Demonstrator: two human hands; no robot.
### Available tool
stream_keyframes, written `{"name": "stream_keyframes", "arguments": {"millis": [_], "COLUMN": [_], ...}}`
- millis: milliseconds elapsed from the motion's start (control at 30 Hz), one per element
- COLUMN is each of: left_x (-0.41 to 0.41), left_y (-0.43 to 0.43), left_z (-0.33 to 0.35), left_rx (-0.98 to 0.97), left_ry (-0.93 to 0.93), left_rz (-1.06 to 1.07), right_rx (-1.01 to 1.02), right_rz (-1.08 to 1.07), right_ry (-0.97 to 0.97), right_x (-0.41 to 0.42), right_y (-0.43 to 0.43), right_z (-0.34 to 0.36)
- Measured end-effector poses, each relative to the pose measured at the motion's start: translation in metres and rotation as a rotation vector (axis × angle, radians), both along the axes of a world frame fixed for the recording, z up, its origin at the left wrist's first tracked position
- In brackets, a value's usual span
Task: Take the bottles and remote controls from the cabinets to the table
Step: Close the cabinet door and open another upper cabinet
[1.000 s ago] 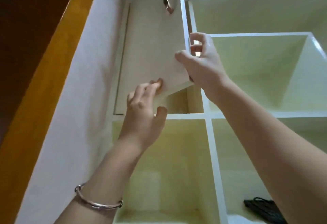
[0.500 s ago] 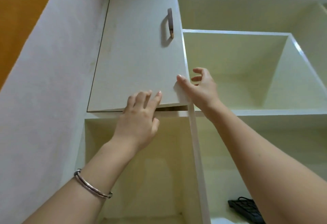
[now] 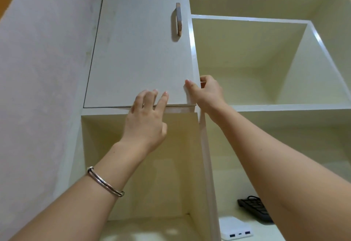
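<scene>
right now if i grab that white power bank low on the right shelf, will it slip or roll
The white power bank looks flat and slab-shaped, so it will probably slide rather than roll or tip. Its casing seems smooth and glossy, so it may be a bit slippery. It is likely rigid and fairly dense for its size.

From my feed I see a metal handle [image 3: 178, 19] standing vertical near the right edge of the upper door. Bottom right shelf has a white power bank [image 3: 235, 230] lying flat, ports facing me, and a black power strip [image 3: 255, 209] with its cord just behind it. There's also a silver bangle [image 3: 105, 182] and the pale wall [image 3: 38, 69] on the left.
</scene>
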State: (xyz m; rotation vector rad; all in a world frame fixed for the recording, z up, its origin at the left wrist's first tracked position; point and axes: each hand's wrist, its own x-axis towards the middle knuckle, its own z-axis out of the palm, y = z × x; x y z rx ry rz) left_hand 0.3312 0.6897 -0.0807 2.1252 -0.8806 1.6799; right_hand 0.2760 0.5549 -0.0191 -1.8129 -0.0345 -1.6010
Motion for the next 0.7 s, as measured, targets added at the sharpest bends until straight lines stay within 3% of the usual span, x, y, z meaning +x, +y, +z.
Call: {"name": "stream_keyframes", "arguments": {"millis": [200,333,533,700], "left_x": [-0.013,-0.035,-0.084,-0.147], "left_y": [0.009,-0.002,-0.031,-0.057], "left_z": [-0.026,-0.072,-0.196,-0.366], "left_rx": [-0.064,-0.115,-0.032,0.376], "left_ry": [0.03,0.171,0.753,1.324], "left_rz": [-0.222,-0.63,-1.191,-1.281], "right_rx": [-0.111,-0.097,0.097,0.535], "right_rz": [-0.072,-0.15,-0.362,-0.597], "right_ry": [0.045,0.11,0.44,0.776], "right_x": [-0.046,-0.094,-0.203,-0.311], "right_y": [-0.004,-0.009,-0.031,-0.008], "right_z": [-0.045,-0.112,-0.262,-0.438]}}
